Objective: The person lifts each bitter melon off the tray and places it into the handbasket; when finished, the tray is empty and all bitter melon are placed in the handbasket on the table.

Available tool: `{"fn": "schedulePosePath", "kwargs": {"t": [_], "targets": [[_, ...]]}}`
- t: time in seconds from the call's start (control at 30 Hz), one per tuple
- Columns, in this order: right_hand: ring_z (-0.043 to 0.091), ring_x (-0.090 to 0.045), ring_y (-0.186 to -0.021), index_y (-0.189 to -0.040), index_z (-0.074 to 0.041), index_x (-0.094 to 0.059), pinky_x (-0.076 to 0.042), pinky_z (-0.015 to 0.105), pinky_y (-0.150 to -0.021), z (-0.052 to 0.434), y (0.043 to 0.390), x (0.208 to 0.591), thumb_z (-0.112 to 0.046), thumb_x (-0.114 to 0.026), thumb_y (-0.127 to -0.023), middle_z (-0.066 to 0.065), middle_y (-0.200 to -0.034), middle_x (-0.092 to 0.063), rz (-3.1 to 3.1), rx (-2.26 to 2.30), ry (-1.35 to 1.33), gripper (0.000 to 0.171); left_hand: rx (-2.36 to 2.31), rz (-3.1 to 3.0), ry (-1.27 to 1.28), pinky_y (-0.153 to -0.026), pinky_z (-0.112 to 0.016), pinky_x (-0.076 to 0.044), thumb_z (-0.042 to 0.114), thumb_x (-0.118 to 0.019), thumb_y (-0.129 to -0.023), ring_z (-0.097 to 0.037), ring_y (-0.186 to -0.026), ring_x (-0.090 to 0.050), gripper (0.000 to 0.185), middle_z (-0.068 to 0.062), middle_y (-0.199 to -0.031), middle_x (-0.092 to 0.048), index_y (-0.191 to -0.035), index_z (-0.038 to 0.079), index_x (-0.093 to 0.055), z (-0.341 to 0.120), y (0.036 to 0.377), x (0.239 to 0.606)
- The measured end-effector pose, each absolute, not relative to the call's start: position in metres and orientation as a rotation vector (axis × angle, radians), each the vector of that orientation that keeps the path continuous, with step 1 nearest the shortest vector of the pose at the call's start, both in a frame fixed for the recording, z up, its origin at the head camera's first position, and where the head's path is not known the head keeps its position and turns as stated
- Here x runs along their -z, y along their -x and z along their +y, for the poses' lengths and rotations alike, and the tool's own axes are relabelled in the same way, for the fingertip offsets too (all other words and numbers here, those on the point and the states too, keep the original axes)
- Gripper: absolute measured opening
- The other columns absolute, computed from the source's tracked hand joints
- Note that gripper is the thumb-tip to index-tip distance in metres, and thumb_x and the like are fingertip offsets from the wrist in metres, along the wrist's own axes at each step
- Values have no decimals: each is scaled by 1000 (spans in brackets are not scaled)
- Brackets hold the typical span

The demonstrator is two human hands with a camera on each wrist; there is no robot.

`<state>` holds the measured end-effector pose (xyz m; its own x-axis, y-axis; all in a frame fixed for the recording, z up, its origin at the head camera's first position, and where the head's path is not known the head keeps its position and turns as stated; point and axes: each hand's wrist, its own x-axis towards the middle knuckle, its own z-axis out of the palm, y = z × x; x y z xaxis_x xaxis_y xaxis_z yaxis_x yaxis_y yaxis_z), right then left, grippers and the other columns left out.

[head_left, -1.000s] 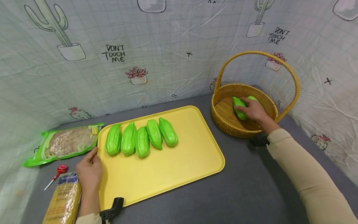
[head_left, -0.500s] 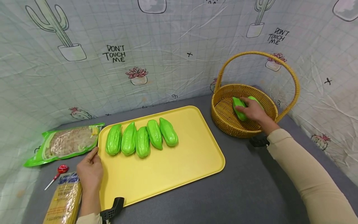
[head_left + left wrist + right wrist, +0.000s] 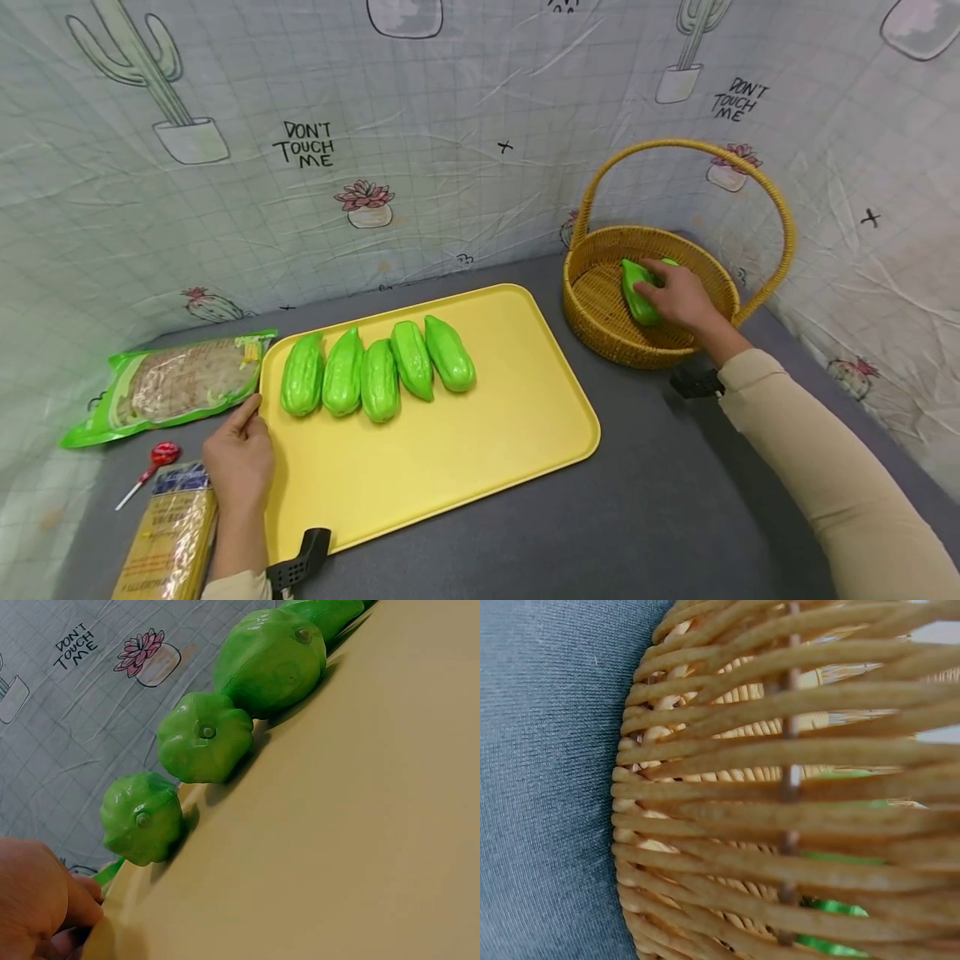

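Note:
Inside the wicker basket [image 3: 600,321] my right hand [image 3: 673,293] grips a glossy green gourd [image 3: 634,293], fingers curled over it. Another green gourd peeks out behind the hand. The right wrist view shows only the basket's woven wall [image 3: 765,825] with green behind the slats. A yellow tray [image 3: 450,450] lies in the middle with several green gourds [image 3: 378,371] in a row at its back left. My left hand [image 3: 240,454] holds the tray's left edge, thumb on the rim. In the left wrist view the gourds [image 3: 206,739] line up on the tray [image 3: 337,847].
A green bag of sliced food [image 3: 176,385] lies left of the tray. A red lollipop [image 3: 153,462] and a yellow packet [image 3: 168,537] sit at the front left. Printed cloth walls [image 3: 420,150] close in the grey table [image 3: 660,517] behind and at both sides.
Almost nothing has moved. The right hand stays on the gourd in the basket and the view has shifted slightly.

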<state>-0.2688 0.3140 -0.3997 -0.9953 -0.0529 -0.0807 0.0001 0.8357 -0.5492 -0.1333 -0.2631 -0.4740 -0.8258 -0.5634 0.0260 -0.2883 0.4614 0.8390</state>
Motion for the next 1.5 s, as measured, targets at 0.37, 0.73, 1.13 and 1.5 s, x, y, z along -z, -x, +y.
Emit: {"fn": "schedulePosePath", "kwargs": {"t": [0.37,0.73,1.13,1.5], "targets": [[55,-44,-135,-158,1,-32,-41,67,-104,313,261,389,-28,-46,-109,31,-159,-37,2986,912,127,59,1290,-2412,-729,-73,-9,-32,14,-39,-106,-33,-128,-55,43,-21,-147,-56,-144,7,-59,-263,131,471],[51,-47,-134,-159,-7,-36,-41,66,-103,299,242,377,-30,-51,-108,25,-158,-42,3020,1018,165,58,1310,-2417,-736,-102,-27,-46,15,-38,-107,-33,-141,-49,43,-20,-148,-55,-145,8,-58,-262,132,468],[44,-63,-112,-157,-7,-41,-52,52,-90,261,223,360,-33,-54,-106,27,-135,-62,3057,1042,385,59,1317,-2415,-718,-74,-8,-32,14,-39,-107,-36,-134,-52,43,-23,-148,-55,-144,7,-58,-262,133,468],[35,-35,-152,-159,-8,-37,-34,53,-120,215,222,364,-26,-59,-105,15,-166,-34,2865,1284,525,61,1324,-2413,-730,-81,-12,-33,12,-39,-106,-37,-137,-50,43,-22,-148,-54,-144,6,-58,-262,132,465]]}}
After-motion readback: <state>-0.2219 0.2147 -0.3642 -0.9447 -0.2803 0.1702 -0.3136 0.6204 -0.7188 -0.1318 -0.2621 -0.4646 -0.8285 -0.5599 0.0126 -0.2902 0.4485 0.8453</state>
